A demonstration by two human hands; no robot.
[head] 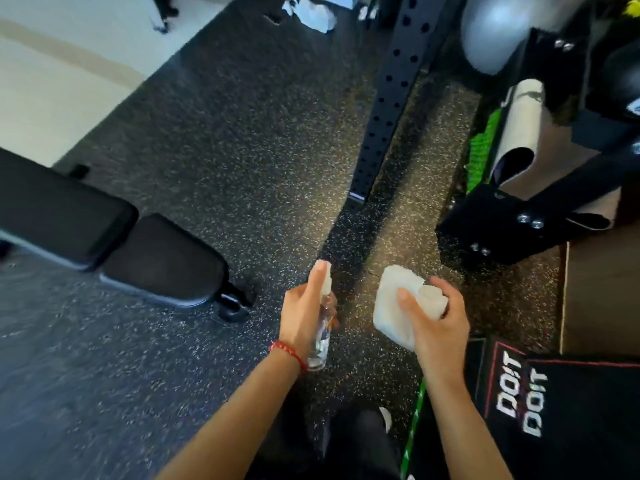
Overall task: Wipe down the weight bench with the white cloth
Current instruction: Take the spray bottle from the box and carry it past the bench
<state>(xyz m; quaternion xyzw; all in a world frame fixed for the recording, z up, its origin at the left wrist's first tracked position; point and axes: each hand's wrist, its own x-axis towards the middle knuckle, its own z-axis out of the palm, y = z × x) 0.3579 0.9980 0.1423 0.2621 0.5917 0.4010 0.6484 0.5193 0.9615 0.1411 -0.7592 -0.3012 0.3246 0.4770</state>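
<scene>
The black padded weight bench [162, 258] lies at the left, its seat pad nearest me and the longer back pad [55, 209] running off the left edge. My left hand [304, 313] grips a clear spray bottle [322, 337], index finger stretched up along the white nozzle. My right hand [436, 323] holds a folded white cloth [394, 306], thumb laid across its face. Both hands hover over the speckled floor to the right of the bench, apart from it.
A black perforated rack upright [391, 95] runs along the floor ahead. Rack feet and brackets [491, 223], a white roller [519, 123], a grey exercise ball [495, 29] and a black mat with "DO IT" lettering [526, 393] crowd the right. Speckled rubber floor [242, 150] lies between.
</scene>
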